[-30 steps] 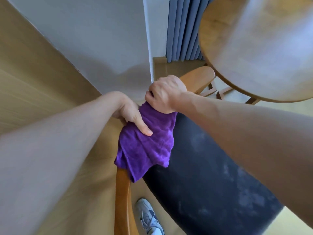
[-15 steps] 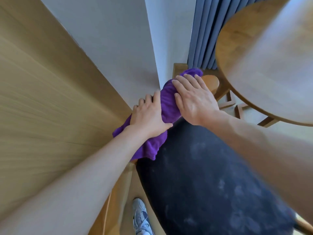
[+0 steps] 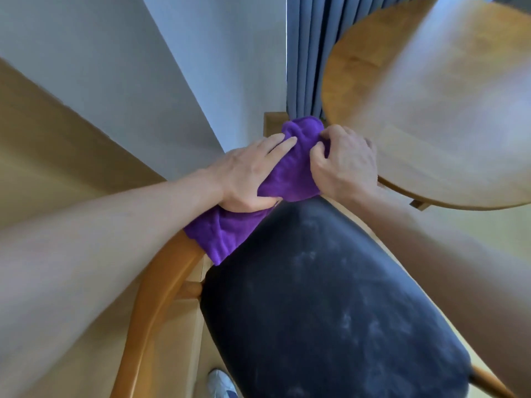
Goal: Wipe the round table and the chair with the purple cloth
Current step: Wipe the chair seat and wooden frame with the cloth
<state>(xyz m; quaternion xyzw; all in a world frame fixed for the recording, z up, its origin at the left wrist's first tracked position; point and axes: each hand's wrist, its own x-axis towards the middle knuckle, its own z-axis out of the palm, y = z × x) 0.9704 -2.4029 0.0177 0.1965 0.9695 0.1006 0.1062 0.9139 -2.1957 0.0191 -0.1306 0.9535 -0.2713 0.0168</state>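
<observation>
head view: purple cloth point(image 3: 290, 173) now further along the chair point(image 3: 161, 285) rail, right hand point(image 3: 346, 165) newly clenched on it, left hand point(image 3: 250, 176) gripping it

Single head view, steep downward tilt, close over chair point(image 3: 330, 297), table point(image 3: 431, 110) edge upper right

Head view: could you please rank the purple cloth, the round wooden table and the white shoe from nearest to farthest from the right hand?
From the right hand:
1. Purple cloth, gripped in it, to its left.
2. Round wooden table, just beside it, on the right.
3. White shoe, far below on the floor.
</observation>
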